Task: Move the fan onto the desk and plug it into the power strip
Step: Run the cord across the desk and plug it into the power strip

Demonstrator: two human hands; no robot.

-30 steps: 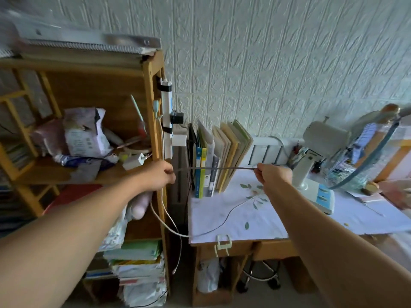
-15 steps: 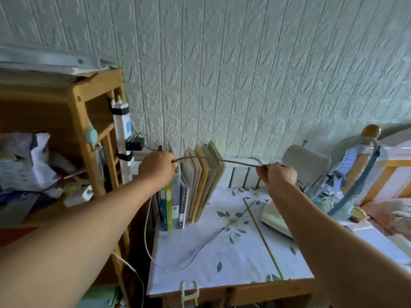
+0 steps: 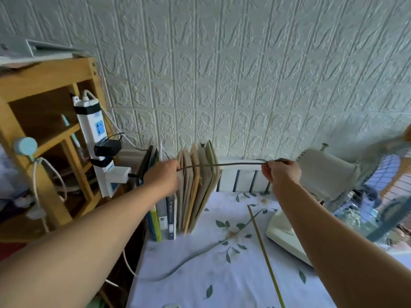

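The cream fan stands on the desk at the right, its base on the leaf-print cloth and its cage partly out of frame. Its grey cord is stretched taut between my hands above a row of books. My left hand is closed on one end of the stretch; the plug is hidden. My right hand pinches the cord near the fan's motor. The white power strip is taped upright to the side of the wooden shelf, left of my left hand.
A black adapter and a white charger occupy sockets on the strip. Books stand upright at the desk's back left. A white slatted rack lines the wall. More cord trails over the cloth.
The view has swung right and closer to the desk. Both hands have risen with the cord held taut, and my left hand sits nearer the power strip.
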